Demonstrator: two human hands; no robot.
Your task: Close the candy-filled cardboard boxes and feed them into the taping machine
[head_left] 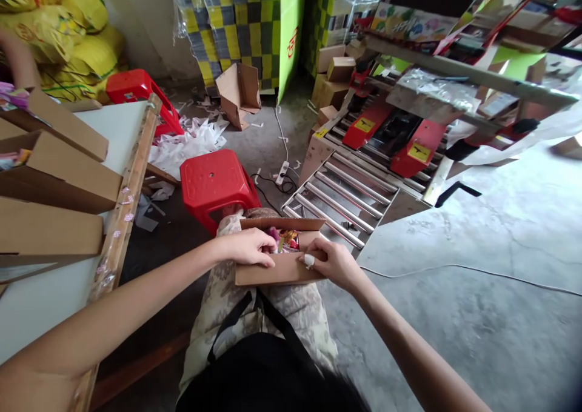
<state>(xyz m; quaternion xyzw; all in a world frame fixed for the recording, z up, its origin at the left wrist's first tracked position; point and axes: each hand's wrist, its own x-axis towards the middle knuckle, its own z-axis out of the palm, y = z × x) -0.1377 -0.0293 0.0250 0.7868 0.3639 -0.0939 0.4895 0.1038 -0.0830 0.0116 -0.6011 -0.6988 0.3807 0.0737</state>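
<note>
A small brown cardboard box (pixel 279 269) rests on my lap, its flaps up and colourful packets (pixel 286 239) showing inside. My left hand (pixel 249 246) curls over the box's left rim, fingers closed on the near flap edge. My right hand (pixel 331 262) grips the right end of the box, thumb pressed on the front flap, a white wrap on one finger.
A red plastic stool (pixel 213 185) stands just beyond my knees. A roller conveyor and red taping machine (pixel 377 157) sit to the right. On the left, a white table (pixel 109 133) carries open cardboard boxes (pixel 50 169). Another person's arm (pixel 18 60) shows at far left.
</note>
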